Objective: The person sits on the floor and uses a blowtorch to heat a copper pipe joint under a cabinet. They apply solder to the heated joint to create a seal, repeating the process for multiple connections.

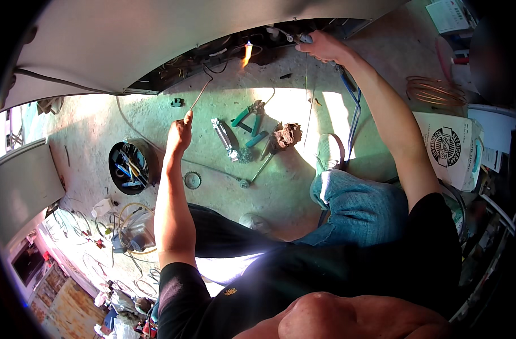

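My left hand (180, 134) is closed round a thin metal rod (200, 95) whose bent far end reaches toward the open base of a large pale appliance (111, 39). My right hand (325, 46) is at that opening's right part, closed round the grey-blue handle of a torch (306, 38). An orange flame (247, 55) burns among the dark parts in the opening, between my two hands. Blue hoses (355, 104) hang down below my right wrist. Tubes and wires (215, 59) show in the opening; the joint near the flame is too dark to make out.
Green-handled pliers (250, 120), a silver folding tool (224, 138) and a brown crumpled lump (286, 135) lie on the floor. A round tin of tools (133, 165) stands left. Coiled copper tube (434, 90) and a white cardboard box (447, 148) are at right.
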Motion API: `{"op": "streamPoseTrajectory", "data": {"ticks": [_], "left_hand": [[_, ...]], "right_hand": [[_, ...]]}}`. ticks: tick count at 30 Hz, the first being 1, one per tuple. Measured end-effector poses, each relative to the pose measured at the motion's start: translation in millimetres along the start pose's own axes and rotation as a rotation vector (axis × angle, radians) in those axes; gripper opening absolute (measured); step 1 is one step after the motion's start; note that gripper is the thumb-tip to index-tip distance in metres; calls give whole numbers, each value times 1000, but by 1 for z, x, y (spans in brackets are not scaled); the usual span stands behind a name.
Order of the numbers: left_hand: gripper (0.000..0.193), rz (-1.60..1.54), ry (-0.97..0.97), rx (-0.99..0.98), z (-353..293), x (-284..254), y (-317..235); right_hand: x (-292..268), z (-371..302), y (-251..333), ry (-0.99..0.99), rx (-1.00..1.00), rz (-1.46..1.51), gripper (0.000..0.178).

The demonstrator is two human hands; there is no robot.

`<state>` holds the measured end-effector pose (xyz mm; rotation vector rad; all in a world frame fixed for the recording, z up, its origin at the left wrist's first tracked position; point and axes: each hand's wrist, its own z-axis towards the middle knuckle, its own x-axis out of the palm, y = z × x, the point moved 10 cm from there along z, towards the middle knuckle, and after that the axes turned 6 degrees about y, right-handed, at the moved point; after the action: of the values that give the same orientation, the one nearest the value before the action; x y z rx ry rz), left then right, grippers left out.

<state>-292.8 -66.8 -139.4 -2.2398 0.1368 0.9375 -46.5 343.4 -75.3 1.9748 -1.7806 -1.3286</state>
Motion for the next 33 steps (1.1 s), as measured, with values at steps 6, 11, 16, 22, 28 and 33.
{"op": "streamPoseTrajectory", "data": {"ticks": [6, 11, 16, 22, 28, 33], "left_hand": [[78, -20, 16, 0, 4, 4, 6], [76, -46, 61, -67, 7, 11, 18], [75, -77, 78, -115, 6, 18, 23], [75, -98, 89, -106, 5, 17, 22], [76, -77, 80, -95, 5, 15, 18], [73, -144, 121, -132, 10, 16, 41]], "right_hand": [[-1, 1, -3, 8, 17, -19, 28], [0, 1, -3, 8, 2, 1, 28], [1, 6, -7, 11, 2, -12, 29], [-4, 4, 0, -43, -83, 19, 41], [-2, 3, -5, -15, -52, 35, 34], [4, 3, -7, 29, -2, 52, 27]]}}
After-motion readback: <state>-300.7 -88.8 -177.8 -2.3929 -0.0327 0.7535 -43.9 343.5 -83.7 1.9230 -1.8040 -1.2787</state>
